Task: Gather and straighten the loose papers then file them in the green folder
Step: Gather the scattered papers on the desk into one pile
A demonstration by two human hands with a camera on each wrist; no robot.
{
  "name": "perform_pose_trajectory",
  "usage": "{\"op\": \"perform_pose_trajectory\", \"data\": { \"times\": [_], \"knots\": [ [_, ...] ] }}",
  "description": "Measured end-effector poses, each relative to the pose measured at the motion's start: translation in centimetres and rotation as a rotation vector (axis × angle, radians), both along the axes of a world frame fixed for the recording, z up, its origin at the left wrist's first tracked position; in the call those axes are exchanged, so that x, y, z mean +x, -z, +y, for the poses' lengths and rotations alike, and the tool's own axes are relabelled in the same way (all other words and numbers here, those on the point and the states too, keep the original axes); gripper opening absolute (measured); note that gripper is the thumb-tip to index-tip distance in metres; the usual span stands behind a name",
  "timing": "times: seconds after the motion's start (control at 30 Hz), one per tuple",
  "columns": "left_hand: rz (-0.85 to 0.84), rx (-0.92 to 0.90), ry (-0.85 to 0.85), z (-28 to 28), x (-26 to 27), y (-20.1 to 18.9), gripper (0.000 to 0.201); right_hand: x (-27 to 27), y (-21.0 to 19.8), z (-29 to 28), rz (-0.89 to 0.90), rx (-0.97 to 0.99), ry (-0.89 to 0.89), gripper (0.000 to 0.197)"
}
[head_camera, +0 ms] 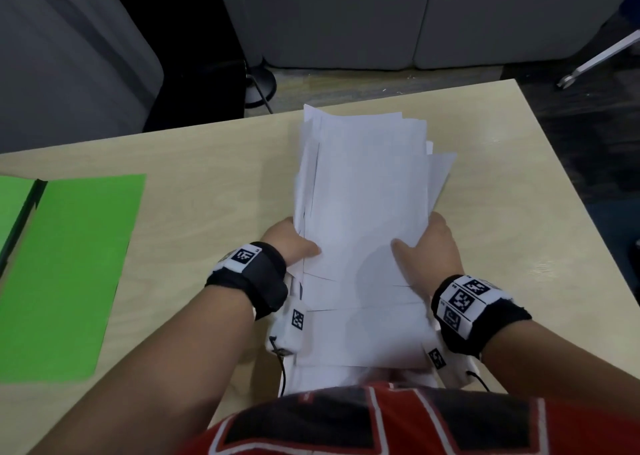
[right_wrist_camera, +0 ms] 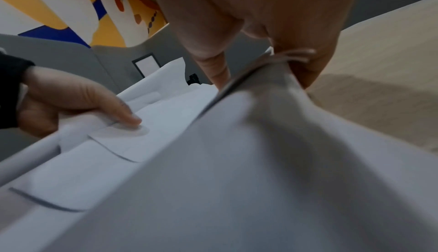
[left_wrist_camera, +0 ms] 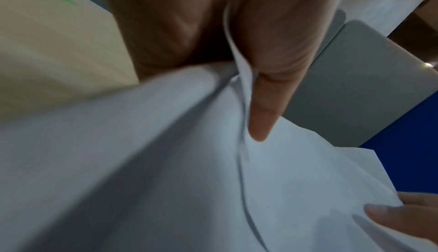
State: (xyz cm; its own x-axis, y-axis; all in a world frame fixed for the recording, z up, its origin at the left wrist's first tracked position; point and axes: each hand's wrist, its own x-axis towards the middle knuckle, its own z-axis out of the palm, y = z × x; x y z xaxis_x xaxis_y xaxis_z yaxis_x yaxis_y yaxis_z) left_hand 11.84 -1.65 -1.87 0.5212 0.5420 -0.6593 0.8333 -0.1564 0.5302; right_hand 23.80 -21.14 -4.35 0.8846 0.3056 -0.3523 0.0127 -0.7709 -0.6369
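Note:
A loose stack of white papers (head_camera: 363, 212) is held between my two hands over the light wooden table (head_camera: 214, 184), its sheets uneven at the far and near ends. My left hand (head_camera: 294, 243) grips the stack's left edge, thumb on top and fingers underneath. My right hand (head_camera: 424, 246) grips the right edge the same way. In the left wrist view my thumb (left_wrist_camera: 263, 106) presses on the papers (left_wrist_camera: 213, 181). The right wrist view shows the papers (right_wrist_camera: 237, 171) pinched by my right hand (right_wrist_camera: 255, 64). The green folder (head_camera: 69, 271) lies open and flat at the table's left.
Grey upholstered seating (head_camera: 381, 21) stands beyond the table's far edge. A black lamp base and cable (head_camera: 259, 87) sit on the floor behind the table. The table's right corner (head_camera: 512, 83) is close to the stack.

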Motion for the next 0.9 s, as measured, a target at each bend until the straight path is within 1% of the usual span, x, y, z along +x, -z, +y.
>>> {"op": "perform_pose_trajectory", "data": {
  "times": [0.03, 0.1, 0.17, 0.23, 0.3, 0.37, 0.43, 0.5, 0.57, 0.67, 0.77, 0.83, 0.9],
  "knots": [
    [0.006, -0.014, 0.022, -0.2, -0.1, -0.1, 0.044, 0.2, -0.1, 0.0, 0.012, 0.004, 0.025, 0.070],
    [0.003, -0.032, 0.053, -0.5, -0.4, -0.1, 0.044, 0.3, -0.4, -0.2, 0.076, -0.012, 0.045, 0.059],
    [-0.020, -0.036, 0.060, -0.8, -0.9, 0.0, 0.049, 0.2, -0.6, -0.6, 0.145, -0.029, 0.023, 0.048],
    [-0.069, -0.041, 0.038, -1.1, -1.4, -0.1, 0.057, 0.4, -0.7, -1.1, 0.171, -0.011, -0.013, 0.038],
    [-0.142, -0.071, -0.009, -1.4, -2.0, -0.6, 0.066, 0.5, -0.9, -1.6, 0.172, 0.053, -0.020, 0.030],
    [-0.232, -0.075, -0.058, -1.8, -2.5, -1.4, 0.068, 0.3, -1.7, -2.0, 0.153, 0.183, -0.004, 0.026],
    [-0.337, -0.053, -0.123, -2.1, -3.0, -2.7, 0.069, -0.1, -3.2, -2.2, 0.078, 0.351, -0.007, 0.026],
    [-0.441, -0.028, -0.192, -2.5, -3.6, -4.4, 0.069, -0.6, -5.1, -2.2, -0.044, 0.515, -0.014, 0.029],
    [-0.549, 0.033, -0.232, -3.0, -4.1, -6.4, 0.065, -0.9, -6.9, -2.4, -0.158, 0.649, -0.014, 0.031],
    [-0.743, 0.138, -0.263, -4.1, -4.7, -9.6, 0.049, -1.4, -8.9, -3.0, -0.302, 0.795, -0.029, 0.037],
    [-0.908, 0.237, -0.225, -5.3, -5.3, -12.1, 0.039, -2.7, -10.9, -3.6, -0.433, 0.910, -0.040, 0.044],
    [-0.973, 0.306, -0.208, -6.0, -5.8, -13.1, 0.033, -3.4, -11.7, -3.9, -0.546, 0.965, -0.032, 0.046],
    [-1.013, 0.393, -0.181, -6.7, -6.4, -13.8, 0.029, -4.2, -12.5, -4.2, -0.667, 0.981, -0.024, 0.055]
  ]
}}
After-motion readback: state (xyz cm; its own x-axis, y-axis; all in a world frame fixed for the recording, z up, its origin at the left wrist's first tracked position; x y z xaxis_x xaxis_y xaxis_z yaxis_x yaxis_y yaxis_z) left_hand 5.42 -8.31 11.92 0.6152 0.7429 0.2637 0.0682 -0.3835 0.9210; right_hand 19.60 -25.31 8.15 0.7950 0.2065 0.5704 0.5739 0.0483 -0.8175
